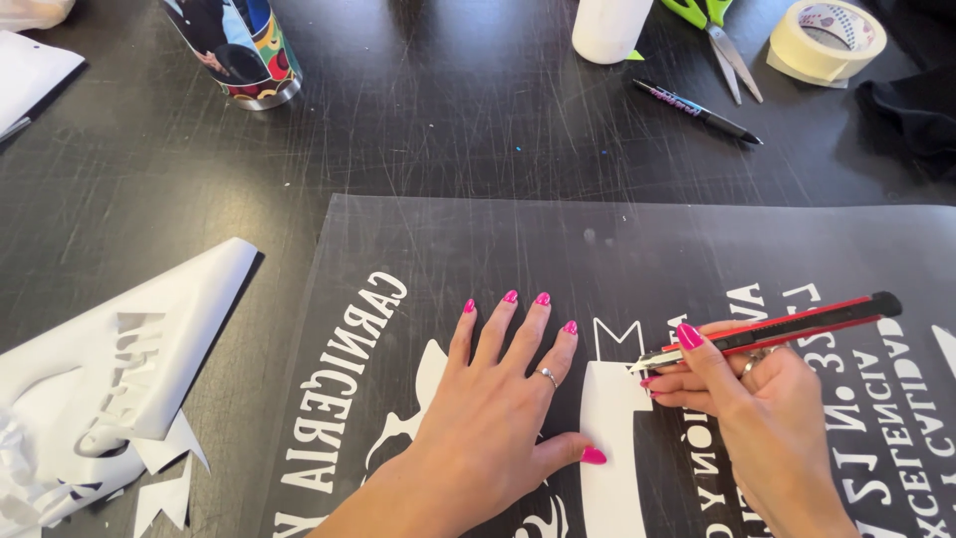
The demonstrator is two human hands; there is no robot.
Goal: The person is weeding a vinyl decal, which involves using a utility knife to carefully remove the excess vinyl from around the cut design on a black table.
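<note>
A large dark vinyl sheet [617,249] with white lettering and shapes lies flat on the black table. My left hand [493,408] rests flat on it, fingers spread, thumb on a white strip [609,438]. My right hand [752,403] grips a red-and-black utility knife [797,324], its blade tip touching the top of that white strip beside a small outlined shape.
Peeled white vinyl scraps [119,369] lie at the left. At the back stand a colourful cup [239,50] and a white bottle [607,28]. Green-handled scissors [722,40], a black pen [697,110], a tape roll [827,40] and dark cloth [911,110] sit at the back right.
</note>
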